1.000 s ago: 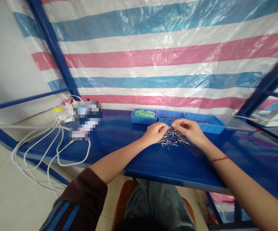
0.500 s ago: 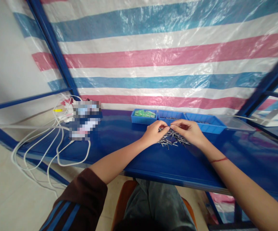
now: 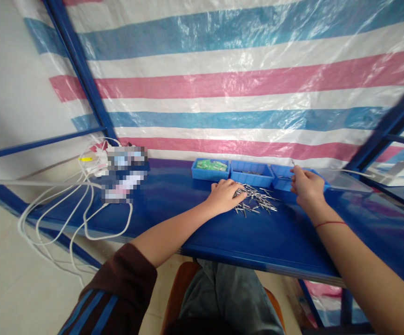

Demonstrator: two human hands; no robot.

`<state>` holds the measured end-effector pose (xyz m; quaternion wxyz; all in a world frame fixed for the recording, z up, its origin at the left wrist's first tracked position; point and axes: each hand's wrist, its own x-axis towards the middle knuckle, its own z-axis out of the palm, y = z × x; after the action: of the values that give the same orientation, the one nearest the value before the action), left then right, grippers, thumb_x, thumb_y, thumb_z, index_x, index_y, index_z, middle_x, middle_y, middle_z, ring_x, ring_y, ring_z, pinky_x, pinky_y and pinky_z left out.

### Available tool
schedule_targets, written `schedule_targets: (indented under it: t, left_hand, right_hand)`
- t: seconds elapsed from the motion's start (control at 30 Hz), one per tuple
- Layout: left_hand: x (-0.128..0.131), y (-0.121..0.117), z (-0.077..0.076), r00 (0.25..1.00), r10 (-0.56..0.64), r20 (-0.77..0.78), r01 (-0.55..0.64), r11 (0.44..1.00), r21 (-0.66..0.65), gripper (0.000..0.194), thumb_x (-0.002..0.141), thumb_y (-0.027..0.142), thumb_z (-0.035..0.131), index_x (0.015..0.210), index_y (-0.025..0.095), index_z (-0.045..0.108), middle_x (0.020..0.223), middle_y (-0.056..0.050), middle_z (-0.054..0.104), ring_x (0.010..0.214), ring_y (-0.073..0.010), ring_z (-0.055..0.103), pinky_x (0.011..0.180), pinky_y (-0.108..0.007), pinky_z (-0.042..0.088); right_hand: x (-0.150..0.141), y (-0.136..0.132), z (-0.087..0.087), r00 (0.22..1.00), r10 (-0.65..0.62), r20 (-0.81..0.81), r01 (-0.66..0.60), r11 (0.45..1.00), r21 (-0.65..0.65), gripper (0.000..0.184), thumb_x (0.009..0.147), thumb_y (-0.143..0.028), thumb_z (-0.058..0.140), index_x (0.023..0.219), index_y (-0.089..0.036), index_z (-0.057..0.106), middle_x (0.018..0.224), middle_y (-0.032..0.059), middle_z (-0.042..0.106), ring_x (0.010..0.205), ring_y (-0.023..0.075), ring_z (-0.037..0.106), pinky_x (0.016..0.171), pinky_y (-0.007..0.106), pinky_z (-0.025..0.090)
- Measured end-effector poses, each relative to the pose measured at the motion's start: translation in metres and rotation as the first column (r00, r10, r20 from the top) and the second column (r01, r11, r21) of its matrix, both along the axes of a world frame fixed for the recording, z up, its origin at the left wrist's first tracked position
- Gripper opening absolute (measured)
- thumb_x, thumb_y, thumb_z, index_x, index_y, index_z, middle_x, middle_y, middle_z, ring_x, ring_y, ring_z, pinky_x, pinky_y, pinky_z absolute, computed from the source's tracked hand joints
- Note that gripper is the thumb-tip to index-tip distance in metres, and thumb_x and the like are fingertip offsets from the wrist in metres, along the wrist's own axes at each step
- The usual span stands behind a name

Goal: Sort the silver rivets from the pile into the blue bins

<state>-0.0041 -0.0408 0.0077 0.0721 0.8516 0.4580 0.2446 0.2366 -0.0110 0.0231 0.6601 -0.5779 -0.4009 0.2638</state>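
Observation:
A loose pile of thin silvery metal pins (image 3: 258, 199) lies on the blue table. My left hand (image 3: 224, 195) rests at the pile's left edge, its thumb apart from the curled fingers and some pins showing between them. Away to the right, my right hand (image 3: 306, 186) is raised over the front of the right blue bin (image 3: 283, 184). Its thumb and fingers pinch one small metal pin (image 3: 293, 162), whose tip points up and away from me. My right hand hides part of that bin.
Beside the right bin stand a middle blue bin (image 3: 252, 178) holding a few metal pieces and a left blue bin (image 3: 210, 175) with green packets. White cables (image 3: 86, 218) loop over the table's left end. A striped plastic sheet (image 3: 223, 88) hangs behind.
My hands were together over the pile. The right one has moved right, to the right bin, with a pin in its fingers; the left has stayed by the pile.

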Motion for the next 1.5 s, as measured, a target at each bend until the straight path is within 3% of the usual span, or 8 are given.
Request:
schedule_targets:
  t: [0.13, 0.27, 0.43, 0.67, 0.9, 1.07, 1.3, 1.5]
  left_hand:
    - [0.0, -0.003, 0.001, 0.994, -0.01, -0.106, 0.009, 1.0, -0.01, 0.035, 0.09, 0.048, 0.048, 0.116, 0.028, 0.061, 0.123, -0.005, 0.057, 0.116, -0.0278, 0.045, 0.089, -0.046, 0.039]
    - [0.001, -0.002, 0.0, 0.992, -0.011, -0.123, 0.01, 1.0, -0.008, 0.027, 0.09, 0.041, 0.049, 0.108, 0.029, 0.066, 0.121, -0.001, 0.06, 0.112, -0.0247, 0.047, 0.088, -0.043, 0.037]
    - [0.001, -0.001, -0.001, 0.994, -0.006, -0.113, 0.012, 0.998, 0.055, 0.024, 0.092, 0.034, 0.048, 0.089, 0.029, 0.071, 0.11, 0.001, 0.065, 0.104, -0.0215, 0.05, 0.086, -0.04, 0.033]
    - [0.0, 0.003, -0.001, 1.0, -0.017, 0.02, 0.015, 0.99, 0.137, 0.023, 0.093, 0.029, 0.047, 0.1, 0.028, 0.069, 0.109, 0.0, 0.067, 0.101, -0.0209, 0.057, 0.088, -0.039, 0.037]
    - [0.001, 0.009, 0.0, 0.929, -0.199, 0.313, 0.165, 0.977, 0.132, 0.018, 0.091, 0.018, 0.047, 0.098, 0.02, 0.063, 0.102, -0.003, 0.069, 0.098, -0.0162, 0.063, 0.089, -0.029, 0.047]
    - [0.005, 0.007, -0.004, 0.839, -0.179, 0.514, 0.214, 0.977, -0.009, 0.025, 0.087, 0.019, 0.055, 0.109, 0.02, 0.045, 0.092, -0.003, 0.071, 0.084, -0.0153, 0.068, 0.077, -0.027, 0.051]
    - [0.006, 0.006, -0.004, 0.803, -0.165, 0.572, 0.22, 0.975, -0.029, 0.029, 0.084, 0.023, 0.058, 0.108, 0.021, 0.04, 0.088, -0.002, 0.07, 0.079, -0.0151, 0.067, 0.075, -0.028, 0.05]
    - [0.008, 0.005, -0.004, 0.782, -0.173, 0.599, 0.254, 0.966, -0.053, 0.032, 0.084, 0.026, 0.059, 0.112, 0.02, 0.045, 0.093, -0.004, 0.071, 0.083, -0.0153, 0.067, 0.079, -0.029, 0.05]
  right_hand:
    - [-0.005, -0.005, 0.005, 0.984, -0.015, -0.179, 0.003, 0.998, -0.065, 0.02, 0.081, -0.037, 0.053, 0.075, -0.018, 0.056, 0.046, -0.008, 0.038, 0.034, 0.0053, 0.025, 0.033, 0.02, 0.017]
    - [-0.016, -0.01, 0.003, 0.975, 0.101, 0.198, -0.095, 0.995, -0.039, 0.025, 0.077, -0.042, 0.057, 0.072, -0.018, 0.061, 0.049, -0.0042, 0.044, 0.04, 0.0082, 0.036, 0.038, 0.022, 0.027]
    - [-0.033, -0.017, -0.003, 0.648, 0.182, 0.739, -0.245, 0.969, -0.024, 0.036, 0.081, -0.047, 0.051, 0.067, -0.017, 0.064, 0.053, 0.001, 0.055, 0.052, 0.0144, 0.05, 0.05, 0.026, 0.035]
    - [-0.047, -0.025, -0.006, 0.472, 0.344, 0.812, -0.453, 0.885, -0.111, 0.033, 0.084, -0.045, 0.049, 0.071, -0.019, 0.065, 0.058, 0.001, 0.062, 0.051, 0.0147, 0.053, 0.052, 0.027, 0.039]
    - [-0.056, -0.028, -0.007, 0.565, 0.396, 0.724, -0.538, 0.842, -0.041, 0.034, 0.081, -0.047, 0.056, 0.095, -0.018, 0.067, 0.067, 0.0017, 0.063, 0.055, 0.0144, 0.054, 0.053, 0.027, 0.045]
    - [-0.059, -0.028, -0.008, 0.612, 0.464, 0.64, -0.576, 0.816, -0.041, 0.039, 0.08, -0.051, 0.057, 0.097, -0.018, 0.069, 0.087, 0.0075, 0.071, 0.07, 0.0192, 0.063, 0.064, 0.033, 0.05]
    - [-0.06, -0.031, -0.002, 0.64, 0.523, 0.563, -0.629, 0.777, -0.006, 0.036, 0.076, -0.054, 0.063, 0.085, -0.02, 0.073, 0.088, 0.0081, 0.072, 0.081, 0.0225, 0.065, 0.076, 0.037, 0.051]
    - [-0.061, -0.033, 0.001, 0.692, 0.505, 0.516, -0.609, 0.792, 0.041, 0.036, 0.072, -0.055, 0.066, 0.078, -0.02, 0.07, 0.078, 0.0056, 0.07, 0.069, 0.0181, 0.062, 0.066, 0.033, 0.05]
